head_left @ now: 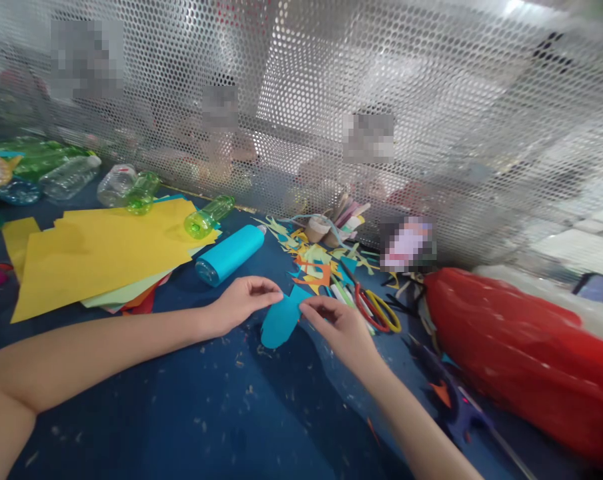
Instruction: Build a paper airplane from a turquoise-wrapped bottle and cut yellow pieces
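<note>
A teal paper cut-out lies on the dark blue table between my hands. My left hand pinches its upper left edge with fingers closed. My right hand pinches the upper right edge, fingers curled on the paper. Just beyond the paper lies a heap of coloured paper scraps. Scissors with red and yellow handles lie right beside my right hand.
A teal-wrapped bottle lies past my left hand. Yellow paper sheets and green and clear plastic bottles fill the left. A red plastic bag sits right. A perforated metal screen runs along the back, with people behind it.
</note>
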A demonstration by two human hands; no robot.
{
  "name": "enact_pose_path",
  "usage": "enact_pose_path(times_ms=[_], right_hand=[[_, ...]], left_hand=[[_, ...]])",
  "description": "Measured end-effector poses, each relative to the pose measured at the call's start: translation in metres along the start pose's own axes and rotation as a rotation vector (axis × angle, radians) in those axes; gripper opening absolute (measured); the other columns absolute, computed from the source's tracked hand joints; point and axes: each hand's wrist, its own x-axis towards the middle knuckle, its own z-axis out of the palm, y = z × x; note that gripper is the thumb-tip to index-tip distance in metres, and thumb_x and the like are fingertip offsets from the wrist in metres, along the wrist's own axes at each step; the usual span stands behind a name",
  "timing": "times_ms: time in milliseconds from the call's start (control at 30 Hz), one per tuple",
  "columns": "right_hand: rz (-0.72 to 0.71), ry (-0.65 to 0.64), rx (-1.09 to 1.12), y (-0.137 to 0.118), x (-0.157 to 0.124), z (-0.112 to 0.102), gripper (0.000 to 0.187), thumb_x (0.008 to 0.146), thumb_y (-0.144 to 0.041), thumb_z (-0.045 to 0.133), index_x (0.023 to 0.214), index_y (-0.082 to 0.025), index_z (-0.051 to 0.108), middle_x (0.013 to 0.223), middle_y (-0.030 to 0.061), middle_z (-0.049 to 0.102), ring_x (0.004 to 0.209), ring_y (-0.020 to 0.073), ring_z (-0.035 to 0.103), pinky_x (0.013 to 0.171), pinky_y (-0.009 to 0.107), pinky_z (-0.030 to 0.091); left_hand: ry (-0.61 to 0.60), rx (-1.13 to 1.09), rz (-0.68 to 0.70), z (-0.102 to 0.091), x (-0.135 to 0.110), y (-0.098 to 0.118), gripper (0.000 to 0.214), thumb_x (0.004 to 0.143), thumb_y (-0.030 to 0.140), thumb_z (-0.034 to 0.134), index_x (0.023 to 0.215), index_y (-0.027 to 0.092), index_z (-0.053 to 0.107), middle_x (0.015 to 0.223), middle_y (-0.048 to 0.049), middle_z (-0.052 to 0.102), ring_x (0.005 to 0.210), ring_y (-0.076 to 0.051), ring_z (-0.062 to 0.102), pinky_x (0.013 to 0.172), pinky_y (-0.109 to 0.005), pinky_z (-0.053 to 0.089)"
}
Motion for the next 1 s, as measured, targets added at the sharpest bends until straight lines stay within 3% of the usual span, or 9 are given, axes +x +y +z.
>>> enact_pose_path(times_ms=[200,300,400,567,667,767,1000], right_hand=[[0.055,0.145,-0.073,0.018,0.011,-0.023,0.031,0.077,-0.047,0.056,0.076,-0.018,0.065,0.069,0.0045,0.069,0.065,0.0197,0.064,0.06,0.029,0.048],[0.099,0.191,-0.257,0.033,0.016,-0.04,0.031,0.077,-0.046,0.054,0.075,-0.018,0.066,0.068,0.005,0.069,0.064,0.0208,0.064,0.059,0.03,0.047],[0.098,0.154,-0.415,0.046,0.018,-0.048,0.023,0.074,-0.04,0.056,0.075,-0.02,0.067,0.069,0.0045,0.07,0.066,0.022,0.065,0.06,0.032,0.047],[-0.07,-0.007,-0.516,0.05,0.017,-0.036,0.026,0.074,-0.041,0.06,0.089,-0.021,0.066,0.086,0.0049,0.069,0.073,0.0206,0.064,0.066,0.033,0.049],[-0.138,-0.068,-0.587,0.045,0.014,-0.027,0.026,0.077,-0.04,0.059,0.094,-0.021,0.065,0.093,0.0058,0.066,0.083,0.0211,0.062,0.074,0.035,0.048],[-0.151,-0.093,-0.632,0.044,0.013,-0.023,0.02,0.08,-0.036,0.055,0.09,-0.021,0.065,0.091,0.005,0.065,0.081,0.0195,0.062,0.072,0.033,0.048],[-0.219,-0.054,-0.764,0.044,0.012,-0.025,0.02,0.085,-0.03,0.048,0.082,-0.023,0.066,0.086,0.0049,0.07,0.08,0.0201,0.064,0.066,0.029,0.047]], left_hand=[[0.058,0.007,-0.012,-0.004,0.006,-0.004,0.021,0.074,0.035,0.063,0.082,0.016,0.061,0.076,-0.0006,0.061,0.071,-0.013,0.055,0.07,-0.027,0.045],[0.061,0.185,0.038,-0.011,0.01,-0.008,0.019,0.077,0.034,0.059,0.083,0.017,0.06,0.078,-0.0015,0.062,0.071,-0.014,0.057,0.067,-0.028,0.046],[0.063,0.419,0.131,-0.017,0.012,-0.01,0.016,0.078,0.03,0.058,0.088,0.018,0.059,0.078,-0.0025,0.063,0.072,-0.016,0.058,0.069,-0.03,0.046],[0.094,0.595,0.218,-0.02,0.012,-0.01,0.028,0.081,0.024,0.053,0.109,0.019,0.052,0.077,-0.001,0.06,0.07,-0.015,0.056,0.067,-0.029,0.045],[0.124,0.726,0.289,-0.019,0.01,-0.009,0.021,0.081,0.023,0.053,0.101,0.018,0.056,0.079,-0.0016,0.052,0.068,-0.014,0.051,0.066,-0.029,0.044],[0.135,0.807,0.35,-0.016,0.007,-0.008,0.017,0.08,0.021,0.053,0.095,0.019,0.059,0.085,-0.0029,0.049,0.068,-0.013,0.049,0.068,-0.029,0.045],[0.006,0.912,0.548,-0.007,-0.003,-0.01,0.016,0.083,0.02,0.048,0.087,0.02,0.063,0.089,-0.0059,0.056,0.086,-0.019,0.054,0.078,-0.034,0.044]])
